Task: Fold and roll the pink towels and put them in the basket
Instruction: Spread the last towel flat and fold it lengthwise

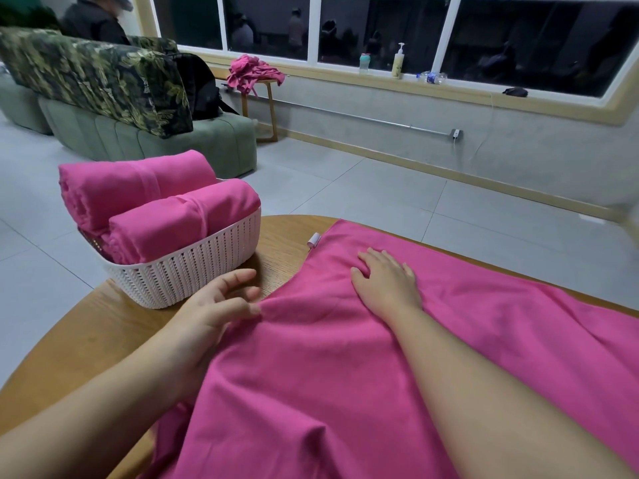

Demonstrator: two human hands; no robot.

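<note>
towel three spread flat, smoothing before first fold

while the pink towel lies spread over the wooden table, its near part draped off the front edge, the right hand rests flat on it, fingers straight, likely pinning and smoothing it; the left hand pinches the towel's left edge, probably to pull out the ripple there. white tag marks the far left corner. basket stands just left of the towel, already holding two rolled towels; room left inside looks tight. bare table shows only as a narrow strip between basket and towel, so folding toward the right seems safer
</note>
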